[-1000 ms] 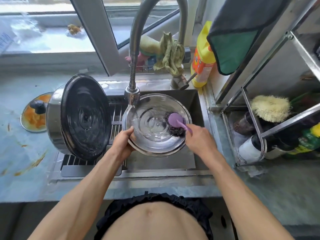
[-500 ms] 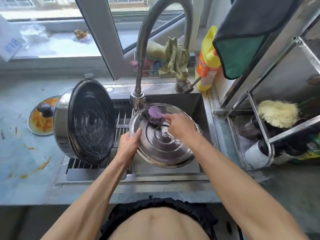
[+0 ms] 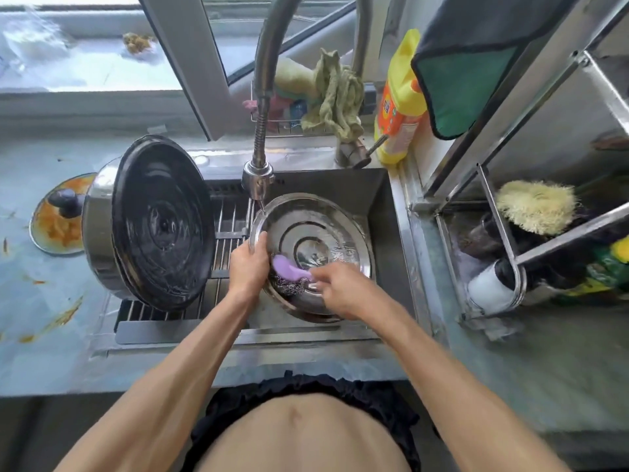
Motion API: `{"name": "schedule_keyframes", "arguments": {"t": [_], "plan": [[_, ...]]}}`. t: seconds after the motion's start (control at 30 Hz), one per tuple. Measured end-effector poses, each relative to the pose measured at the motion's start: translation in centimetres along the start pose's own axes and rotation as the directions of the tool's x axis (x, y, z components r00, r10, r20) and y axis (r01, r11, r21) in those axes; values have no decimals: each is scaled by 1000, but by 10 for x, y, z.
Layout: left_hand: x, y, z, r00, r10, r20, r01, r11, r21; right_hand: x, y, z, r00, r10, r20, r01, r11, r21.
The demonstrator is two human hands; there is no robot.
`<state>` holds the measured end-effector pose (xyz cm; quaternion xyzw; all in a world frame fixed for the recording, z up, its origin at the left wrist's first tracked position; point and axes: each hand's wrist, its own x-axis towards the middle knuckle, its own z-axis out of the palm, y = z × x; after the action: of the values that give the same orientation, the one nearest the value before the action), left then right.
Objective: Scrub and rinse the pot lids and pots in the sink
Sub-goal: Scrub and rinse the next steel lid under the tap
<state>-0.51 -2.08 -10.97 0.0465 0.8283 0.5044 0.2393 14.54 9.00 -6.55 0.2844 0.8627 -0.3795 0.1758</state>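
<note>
The right hand (image 3: pixel 343 294) swept the purple-handled steel-wool scrubber (image 3: pixel 289 274) around the steel lid (image 3: pixel 326 233): from the lid's right side a second before, up to its top edge beside the faucet head (image 3: pixel 257 180) half a second before, then down to the lower left of the lid, just beside the left hand (image 3: pixel 248 267). The left hand shifted slightly up the lid's left rim, and the lid tipped more toward the camera.

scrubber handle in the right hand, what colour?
Light purple. The scrubber handle, over a dark steel-wool pad, shows best in the head view.
</note>
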Motion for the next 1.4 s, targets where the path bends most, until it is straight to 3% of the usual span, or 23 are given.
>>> {"name": "schedule_keyframes", "arguments": {"t": [0.23,0.43,0.63,0.77,0.9,0.97,1.1,1.23,1.3,1.4], "plan": [[-21,0,4,991,20,131,9,977,-214,47,-4,-21,956,26,-291,-15,999,39],[-19,-12,-14,998,-64,17,66,962,-264,64,12,-26,927,110,-358,-135,990,-45],[8,-18,-25,976,-210,-58,174,910,-375,40,58,-11,798,353,-488,-152,902,404],[8,-15,-18,979,-200,40,197,874,-445,26,67,-1,776,516,-362,-190,739,646],[2,-15,-11,970,-166,179,229,875,-426,28,76,9,774,614,-155,-172,439,882],[2,-17,-12,966,-148,211,226,878,-422,34,81,14,756,648,-96,-183,350,919],[3,-14,-18,962,-164,219,249,859,-447,47,84,29,783,620,-54,-169,295,941],[7,-8,-27,956,-184,230,269,862,-430,52,79,29,853,514,94,-119,16,993],[12,-6,-29,959,-174,222,244,909,-339,53,77,23,848,524,82,-99,4,995],[14,-3,-30,987,-65,145,83,988,-127,51,75,9,798,603,6,-76,91,993]]}}
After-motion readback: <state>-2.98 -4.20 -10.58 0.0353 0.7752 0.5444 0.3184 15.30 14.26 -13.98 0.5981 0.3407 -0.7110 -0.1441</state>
